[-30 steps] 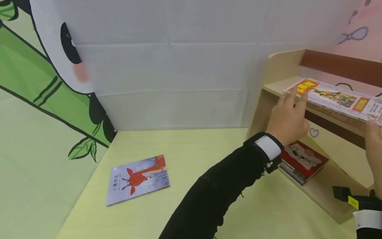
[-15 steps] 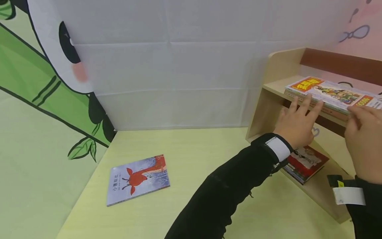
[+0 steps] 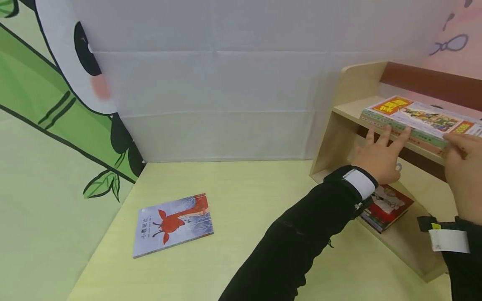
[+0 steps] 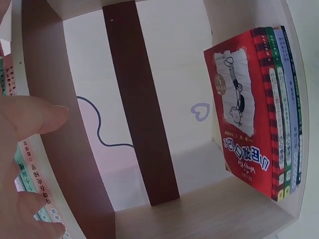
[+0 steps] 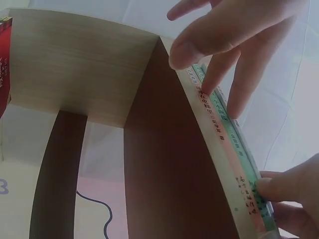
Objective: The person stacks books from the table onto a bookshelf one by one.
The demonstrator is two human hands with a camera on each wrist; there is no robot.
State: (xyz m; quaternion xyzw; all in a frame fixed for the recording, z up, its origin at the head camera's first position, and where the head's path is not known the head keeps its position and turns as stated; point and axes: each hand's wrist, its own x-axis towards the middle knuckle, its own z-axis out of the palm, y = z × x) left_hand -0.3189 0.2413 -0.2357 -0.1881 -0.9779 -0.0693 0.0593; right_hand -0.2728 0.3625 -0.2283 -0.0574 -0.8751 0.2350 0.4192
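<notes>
A stack of thin books (image 3: pixel 433 121) lies flat on the upper shelf of a small wooden bookcase, pink and green spines facing front under a white, comic-style cover. My left hand (image 3: pixel 376 161) spreads its fingers against the spines from below the shelf edge; its thumb (image 4: pixel 47 119) points across the shelf front in the left wrist view. My right hand (image 3: pixel 465 171) is at the stack's front right. In the right wrist view its thumb (image 5: pixel 276 186) presses the green spine while its fingers reach over the cover, pinching the edge. The stack's right end is partly hidden.
Red-covered books (image 4: pixel 241 114) stand piled in the bookcase's lower compartment. A blue book with a red giraffe cover (image 3: pixel 173 225) lies on the pale table (image 3: pixel 233 184) at left. The bookcase's side panel (image 3: pixel 331 138) rises near my left hand; a grey-white wall sheet hangs behind.
My right hand moves in leftward along the stack's front. The top book slides back, baring the green and pink spines. My left hand slips from the cover's edge down to the spines.
</notes>
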